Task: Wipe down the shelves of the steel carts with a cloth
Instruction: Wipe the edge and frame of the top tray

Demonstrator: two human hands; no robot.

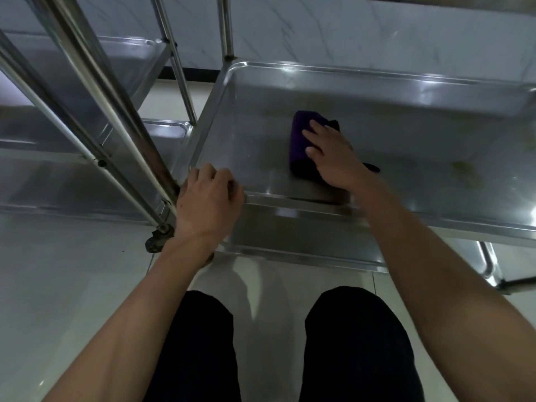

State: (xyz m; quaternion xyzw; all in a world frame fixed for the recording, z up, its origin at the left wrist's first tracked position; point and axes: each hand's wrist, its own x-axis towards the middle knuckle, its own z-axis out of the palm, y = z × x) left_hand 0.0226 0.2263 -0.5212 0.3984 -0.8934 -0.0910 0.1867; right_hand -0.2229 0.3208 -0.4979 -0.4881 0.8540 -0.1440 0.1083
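Two steel carts are in my view: the one I am working on, at centre and right, and a second one (87, 91) off to the left. My right hand (333, 158) lies flat on a folded purple cloth (298, 140), fingers straight and close together, pressing it down onto the middle shelf (377, 91) of the nearer cart, roughly midway between the near and far rims and a little left of centre. My left hand (208, 204) is curled round the near-left corner of that shelf, by the upright post (116, 111), gripping the rim to steady the cart.

As I judge it, the step in hand is a wiping pass across this shelf. To do it well I would keep the palm flat so the whole fold stays in contact, work in overlapping strokes from the far wall toward the near rim, and run the cloth into the corners where the raised lip meets the floor of the tray. A greenish smear (464, 169) sits toward the right of the shelf, well apart from the cloth; that patch likely wants firmer pressure. Since the cart stands on a caster (153, 242), the bracing grip matters, or it may roll under the push.
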